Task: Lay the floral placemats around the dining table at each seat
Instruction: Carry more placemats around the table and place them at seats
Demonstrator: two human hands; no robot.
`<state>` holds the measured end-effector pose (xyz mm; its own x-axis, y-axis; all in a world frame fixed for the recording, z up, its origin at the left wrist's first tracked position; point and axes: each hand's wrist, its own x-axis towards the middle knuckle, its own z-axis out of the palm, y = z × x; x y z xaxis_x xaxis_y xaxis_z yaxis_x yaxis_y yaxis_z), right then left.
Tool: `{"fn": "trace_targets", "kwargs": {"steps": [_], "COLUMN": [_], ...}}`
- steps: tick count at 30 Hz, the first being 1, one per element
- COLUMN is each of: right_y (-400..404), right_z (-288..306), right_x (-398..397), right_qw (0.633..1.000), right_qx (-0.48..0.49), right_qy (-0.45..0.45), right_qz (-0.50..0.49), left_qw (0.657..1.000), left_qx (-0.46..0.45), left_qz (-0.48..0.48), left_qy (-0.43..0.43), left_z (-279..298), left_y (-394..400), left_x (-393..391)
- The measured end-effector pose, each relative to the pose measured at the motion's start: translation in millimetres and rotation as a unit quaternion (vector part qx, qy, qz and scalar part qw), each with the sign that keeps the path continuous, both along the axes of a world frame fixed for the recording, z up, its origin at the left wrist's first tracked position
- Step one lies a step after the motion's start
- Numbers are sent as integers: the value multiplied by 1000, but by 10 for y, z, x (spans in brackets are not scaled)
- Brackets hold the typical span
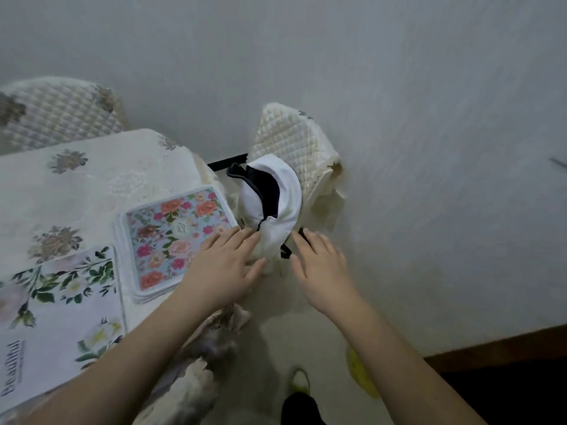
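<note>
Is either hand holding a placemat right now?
No, the left hand and right hand reach open toward the white bag.

Site: home dining area | desk under cream floral tablecloth | quilted cream chair covers, one chair at far edge, another off the right corner | floral placemats stacked near right edge | plain pale wall, tiled floor.
</note>
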<state>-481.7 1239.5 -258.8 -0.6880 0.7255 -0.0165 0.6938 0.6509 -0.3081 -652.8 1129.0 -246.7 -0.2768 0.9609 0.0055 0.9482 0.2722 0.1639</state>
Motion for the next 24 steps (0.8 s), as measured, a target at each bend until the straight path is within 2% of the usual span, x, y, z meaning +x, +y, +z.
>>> {"fn": "trace_targets", "kwargs": {"steps": [4,10,16,24], "right_y": [369,834,989,976], "right_z": [-145,-241,-348,-609], "right_x": [-310,-691,-1128,-1782], "right_qw": [997,983,968,954], "right_qx": [3,-1,-3,-24], "right_qy": [-1,4,-4,-37], "right_qz": [77,185,253,296], "left_qw": [999,988,976,961], "left_qx": [1,-6,-24,2], "left_qz": [49,154,217,277], "left_qy": [24,11,23,2], "left_z": [-52,-133,-240,-463], "left_y": [222,404,387,205], "left_x": [-90,-258,-432,-917]}}
